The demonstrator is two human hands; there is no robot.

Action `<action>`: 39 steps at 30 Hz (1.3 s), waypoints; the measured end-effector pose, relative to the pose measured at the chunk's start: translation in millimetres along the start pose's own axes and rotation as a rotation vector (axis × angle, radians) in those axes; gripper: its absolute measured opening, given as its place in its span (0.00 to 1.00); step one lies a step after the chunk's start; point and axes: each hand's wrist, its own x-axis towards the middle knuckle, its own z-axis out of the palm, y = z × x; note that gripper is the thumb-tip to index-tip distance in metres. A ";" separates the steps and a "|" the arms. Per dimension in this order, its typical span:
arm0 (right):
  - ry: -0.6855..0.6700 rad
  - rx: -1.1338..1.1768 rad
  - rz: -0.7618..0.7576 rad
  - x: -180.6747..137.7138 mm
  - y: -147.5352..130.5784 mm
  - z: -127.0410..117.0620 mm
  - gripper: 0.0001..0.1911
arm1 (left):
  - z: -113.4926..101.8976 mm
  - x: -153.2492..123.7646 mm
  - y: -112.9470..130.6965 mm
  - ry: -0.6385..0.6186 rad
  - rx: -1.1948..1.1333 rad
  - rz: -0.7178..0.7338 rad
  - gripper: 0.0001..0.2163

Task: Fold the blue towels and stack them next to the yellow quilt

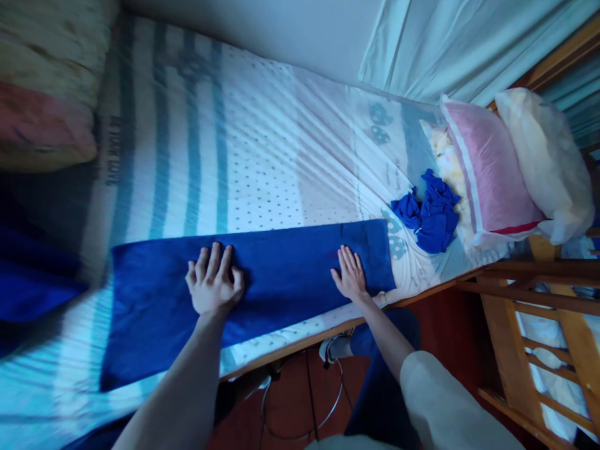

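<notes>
A blue cloth [285,275], folded into a long flat strip, lies along the near edge of the bed. My left hand [214,281] presses palm down on its left half, fingers spread. Toward the right end of the same cloth, my right hand [349,273] rests flat with its fingers stretched out. Neither hand grips anything. Just past the strip's right end sits a crumpled blue cloth [434,215], apart from both hands.
Under the cloth is a mattress with a striped and dotted sheet [262,156]. A pink pillow [492,169] and a plastic-wrapped bundle [546,162] stand at the right. More blue fabric [37,269] lies at the left. A wooden frame [506,350] rises at the lower right.
</notes>
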 end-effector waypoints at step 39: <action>0.072 0.091 0.023 4.9 -76.6 36.5 0.35 | -2.7 2.3 -4.9 -0.137 0.125 -0.021 0.28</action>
